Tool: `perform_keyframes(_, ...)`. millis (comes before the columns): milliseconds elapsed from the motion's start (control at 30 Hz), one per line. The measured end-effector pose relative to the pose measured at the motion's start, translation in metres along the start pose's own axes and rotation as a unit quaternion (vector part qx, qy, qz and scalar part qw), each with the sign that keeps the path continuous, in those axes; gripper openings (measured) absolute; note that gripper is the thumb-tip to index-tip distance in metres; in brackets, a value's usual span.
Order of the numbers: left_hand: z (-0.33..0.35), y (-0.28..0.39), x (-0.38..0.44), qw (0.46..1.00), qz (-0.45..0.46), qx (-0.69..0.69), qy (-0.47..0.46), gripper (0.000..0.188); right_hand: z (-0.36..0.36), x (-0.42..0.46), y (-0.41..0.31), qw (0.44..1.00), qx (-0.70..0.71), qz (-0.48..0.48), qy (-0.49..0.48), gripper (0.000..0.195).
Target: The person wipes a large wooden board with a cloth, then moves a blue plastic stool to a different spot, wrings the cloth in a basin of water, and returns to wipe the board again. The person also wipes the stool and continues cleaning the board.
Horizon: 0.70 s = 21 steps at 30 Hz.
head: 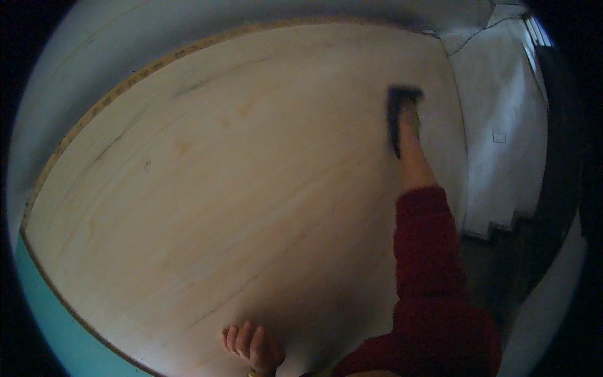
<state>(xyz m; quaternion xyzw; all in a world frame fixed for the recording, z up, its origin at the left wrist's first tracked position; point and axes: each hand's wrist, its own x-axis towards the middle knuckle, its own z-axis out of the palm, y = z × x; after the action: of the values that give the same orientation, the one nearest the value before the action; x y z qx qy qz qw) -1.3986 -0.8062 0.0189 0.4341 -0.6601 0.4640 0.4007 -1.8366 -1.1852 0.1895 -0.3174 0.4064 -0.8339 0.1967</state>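
Observation:
My right hand [410, 118] reaches far up along a pale, tan-veined panel [212, 188], at the end of an outstretched arm. It is shut on a dark, flat-edged hand tool [394, 118], blurred, whose exact kind I cannot make out. The tool lies against or very close to the panel's upper right part. Low in the view, my left hand [254, 346] is curled into a loose fist by the panel's surface, with no object visible in it. A yellowish band [252, 373] circles that wrist.
A brown patterned trim [141, 74] borders the panel's upper edge, and a teal surface [52, 301] lies beyond its lower left edge. To the right are a whitish wall [490, 103] with a small square plate [499, 137], a hanging cable [476, 34] and a dark stepped edge [499, 230].

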Motion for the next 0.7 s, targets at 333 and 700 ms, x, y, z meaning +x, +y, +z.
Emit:
perform_keyframes(333,-0.012,0.011,-0.003,0.999,0.008,0.014,0.048,0.026,0.103,-0.199,-0.198,0.718,-0.124,-0.659,-0.188,0.069)
perform_keyframes(700,-0.024,0.027,-0.005,0.999,0.004,0.013,0.033,0.026,-0.058,0.011,0.021,0.999,-0.006,0.044,-0.021,0.052)
